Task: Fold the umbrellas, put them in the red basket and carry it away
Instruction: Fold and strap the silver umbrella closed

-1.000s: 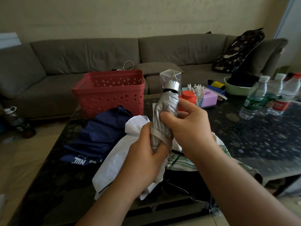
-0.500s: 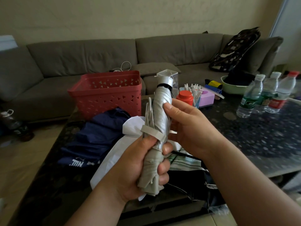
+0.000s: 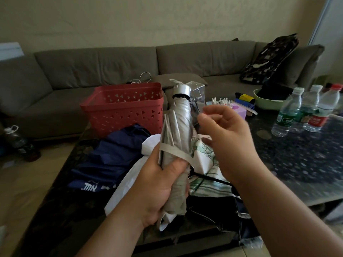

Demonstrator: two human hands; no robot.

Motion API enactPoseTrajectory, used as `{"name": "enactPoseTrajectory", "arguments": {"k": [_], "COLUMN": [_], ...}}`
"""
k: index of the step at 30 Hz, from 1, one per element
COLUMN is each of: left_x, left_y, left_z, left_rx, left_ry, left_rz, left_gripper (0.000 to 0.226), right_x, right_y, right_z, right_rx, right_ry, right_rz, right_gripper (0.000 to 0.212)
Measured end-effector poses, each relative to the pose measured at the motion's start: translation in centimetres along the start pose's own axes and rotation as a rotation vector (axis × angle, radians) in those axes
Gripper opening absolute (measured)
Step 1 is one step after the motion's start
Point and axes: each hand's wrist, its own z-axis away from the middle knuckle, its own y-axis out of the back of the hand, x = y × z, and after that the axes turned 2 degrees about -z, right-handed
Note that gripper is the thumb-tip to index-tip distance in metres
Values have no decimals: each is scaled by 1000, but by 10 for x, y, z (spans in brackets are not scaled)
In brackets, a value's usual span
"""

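Crinkled silver umbrella (image 3: pixel 176 138) (rolled cylinder, strap-bound) in left hand (image 3: pixel 157 184).

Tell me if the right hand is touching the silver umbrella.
Apart. The head view shows the right hand lifted clear beside the silver umbrella, with the things lying behind visible between them; only the left hand grips it.

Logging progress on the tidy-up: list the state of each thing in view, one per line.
silver umbrella: folded, strap wrapped round, gripped upright by left hand
right hand: off the umbrella, holding nothing
red basket: on the table, no umbrella visible inside
navy umbrella: loose on table
white umbrella: loose on table
water bottles: upright, capped
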Motion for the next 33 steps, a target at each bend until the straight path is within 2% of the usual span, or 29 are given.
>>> {"name": "enactPoseTrajectory", "arguments": {"k": [2,4,8,14,19,23,25,28,31,33], "left_x": [-2,-6,-9,-10,-14,-18,-19,-19,-19,-19], "left_y": [-2,-4,-8,-8,-9,-10,-11,-10,-8,-7], "left_z": [-1,-1,-2,-2,-2,-2,-2,-3,-4,-4], "left_rx": [88,148,231,243,249,236,228,266,330,353], "left_ry": [-101,-204,-271,-292,-297,-261,-257,-288,-322,-344], "left_rz": [-130,-252,-321,-342,-375,-362,-360,-396,-448,-523], "left_gripper": [28,32,36,49,47,46,50,52,51,54], "right_x": [-7,-12,-7,-5,-1,-1,1,5,6,7], "right_y": [-3,-6,-11,-17,-20,-21,-21,-20,-22,-26], "right_z": [5,11,15,10,6,7,8,8,13,15], "right_rx": [12,-37,-29,-48,-51,-60,-73,-18,16,15], "right_ry": [180,308,342,268,224,81,54,164,370,400], "right_rz": [101,268,495,394,373,148,112,163,377,476], "right_gripper": [10,11,20,16,15,15,13,8,12,17]}}
